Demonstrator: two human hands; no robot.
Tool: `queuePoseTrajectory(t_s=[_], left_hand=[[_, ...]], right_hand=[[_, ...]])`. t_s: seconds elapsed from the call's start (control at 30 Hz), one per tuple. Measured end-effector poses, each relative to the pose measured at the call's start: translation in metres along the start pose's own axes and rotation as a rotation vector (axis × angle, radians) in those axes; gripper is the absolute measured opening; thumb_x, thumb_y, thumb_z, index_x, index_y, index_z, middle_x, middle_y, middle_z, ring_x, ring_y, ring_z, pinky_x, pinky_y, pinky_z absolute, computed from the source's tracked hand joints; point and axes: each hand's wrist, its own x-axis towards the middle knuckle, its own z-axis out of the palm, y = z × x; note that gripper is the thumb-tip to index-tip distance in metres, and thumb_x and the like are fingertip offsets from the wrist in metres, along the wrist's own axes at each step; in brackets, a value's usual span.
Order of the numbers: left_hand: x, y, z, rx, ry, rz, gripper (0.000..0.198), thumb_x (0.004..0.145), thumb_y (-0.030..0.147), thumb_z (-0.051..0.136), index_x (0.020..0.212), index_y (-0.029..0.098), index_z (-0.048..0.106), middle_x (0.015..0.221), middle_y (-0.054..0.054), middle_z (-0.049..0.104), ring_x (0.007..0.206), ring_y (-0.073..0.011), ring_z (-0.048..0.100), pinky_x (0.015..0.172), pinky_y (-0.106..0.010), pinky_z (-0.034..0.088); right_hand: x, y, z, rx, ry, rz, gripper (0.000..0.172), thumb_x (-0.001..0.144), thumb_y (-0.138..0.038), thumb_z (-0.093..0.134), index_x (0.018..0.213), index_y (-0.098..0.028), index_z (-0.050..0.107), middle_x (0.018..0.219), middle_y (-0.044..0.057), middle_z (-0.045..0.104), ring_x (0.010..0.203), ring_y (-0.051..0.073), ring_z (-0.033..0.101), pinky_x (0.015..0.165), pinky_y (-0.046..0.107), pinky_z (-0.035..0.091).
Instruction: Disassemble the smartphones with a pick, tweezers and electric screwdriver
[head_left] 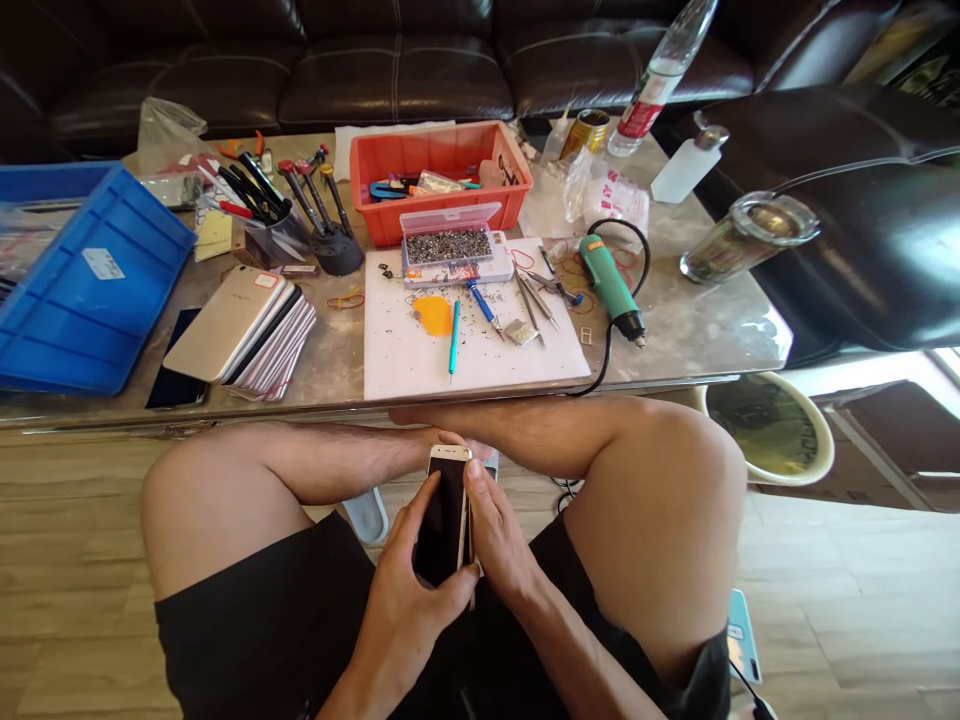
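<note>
Left hand (397, 600): room over shins (337, 465) to front-left of mat (394, 365). Lane between mat and phone stack (232, 325), rubber bands (345, 301) in it. Driver (606, 275), cord (647, 258) block right; parts box (420, 272), red bin (379, 225) block back.

Across the top, dark brown leather sofa (397, 80) with pale seams; at right, black leather seat (847, 175) catching light. In front of the sofa, glossy grey marbled table (697, 335). Below, pale wood-look plank floor (75, 520), brighter toward the right.
</note>
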Motion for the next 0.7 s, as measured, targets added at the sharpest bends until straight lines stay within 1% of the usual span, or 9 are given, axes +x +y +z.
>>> queuePoseTrajectory(t_s=[0.1,0.17,0.23,0.33,0.4,0.47,0.53,0.6,0.7], left_hand=[[-0.002,-0.005,-0.004,-0.094,-0.131,-0.044,0.1,0.078,0.028,0.075,0.166,0.031,0.027,0.093,-0.002,0.072,0.061,-0.0189,0.063,0.058,-0.031,0.052],[-0.004,-0.009,-0.006,-0.145,-0.175,-0.034,0.095,0.083,0.03,0.072,0.166,0.031,0.026,0.093,-0.002,0.071,0.063,-0.017,0.061,0.06,-0.03,0.052],[-0.004,-0.011,-0.008,-0.161,-0.174,-0.02,0.089,0.087,0.03,0.071,0.165,0.034,0.029,0.107,-0.004,0.071,0.073,-0.0177,0.064,0.068,-0.03,0.054],[-0.003,-0.011,-0.011,-0.161,-0.162,-0.009,0.089,0.087,0.032,0.072,0.165,0.036,0.029,0.124,-0.008,0.069,0.094,-0.0237,0.068,0.075,-0.031,0.055],[-0.003,-0.009,-0.013,-0.18,-0.185,-0.021,0.097,0.085,0.034,0.075,0.167,0.037,0.023,0.124,-0.009,0.069,0.093,-0.0257,0.069,0.073,-0.032,0.056],[-0.005,-0.01,-0.016,-0.193,-0.206,-0.052,0.102,0.084,0.034,0.076,0.168,0.038,0.019,0.119,-0.009,0.07,0.081,-0.0235,0.068,0.069,-0.033,0.056],[-0.009,-0.015,-0.019,-0.178,-0.176,-0.095,0.1,0.083,0.037,0.077,0.167,0.037,0.022,0.116,-0.008,0.069,0.071,-0.0205,0.066,0.066,-0.033,0.056],[-0.013,-0.025,-0.02,-0.155,-0.101,-0.156,0.1,0.082,0.04,0.079,0.167,0.036,0.026,0.116,-0.008,0.069,0.064,-0.0181,0.065,0.06,-0.032,0.054],[-0.018,-0.038,-0.017,-0.283,-0.07,-0.174,0.093,0.085,0.032,0.077,0.165,0.038,0.029,0.138,-0.009,0.065,0.091,-0.0239,0.072,0.077,-0.033,0.058]], right_hand=[[0.002,0.004,0.0,0.062,-0.017,0.113,0.064,0.1,-0.068,0.05,0.15,-0.028,0.058,0.127,0.007,0.073,0.121,0.031,0.068,0.103,0.046,0.057],[0.001,0.006,-0.001,0.041,-0.037,0.15,0.068,0.097,-0.068,0.056,0.152,-0.029,0.056,0.129,0.007,0.072,0.118,0.032,0.069,0.096,0.046,0.06],[-0.001,0.007,-0.002,-0.008,-0.067,0.13,0.07,0.097,-0.066,0.058,0.157,-0.029,0.051,0.145,0.006,0.065,0.131,0.033,0.062,0.103,0.047,0.057],[-0.007,0.006,-0.003,-0.111,-0.109,0.04,0.068,0.101,-0.06,0.057,0.162,-0.032,0.043,0.16,0.003,0.053,0.151,0.031,0.044,0.123,0.048,0.039],[-0.012,0.005,-0.005,-0.185,-0.116,-0.013,0.064,0.104,-0.059,0.052,0.162,-0.032,0.044,0.164,0.003,0.049,0.156,0.029,0.037,0.129,0.047,0.028],[-0.016,0.006,-0.009,-0.232,-0.13,-0.018,0.062,0.106,-0.059,0.047,0.161,-0.031,0.045,0.161,0.005,0.052,0.151,0.03,0.045,0.125,0.047,0.035],[-0.02,0.007,-0.012,-0.248,-0.13,0.033,0.063,0.107,-0.061,0.042,0.161,-0.029,0.045,0.148,0.009,0.064,0.131,0.031,0.063,0.108,0.047,0.053],[-0.022,0.01,-0.014,-0.256,-0.099,0.064,0.063,0.107,-0.061,0.04,0.16,-0.028,0.047,0.138,0.01,0.07,0.118,0.031,0.069,0.096,0.046,0.059],[-0.022,0.011,-0.01,-0.285,-0.084,0.01,0.061,0.106,-0.058,0.045,0.16,-0.028,0.047,0.154,0.007,0.06,0.141,0.032,0.055,0.118,0.049,0.044]])
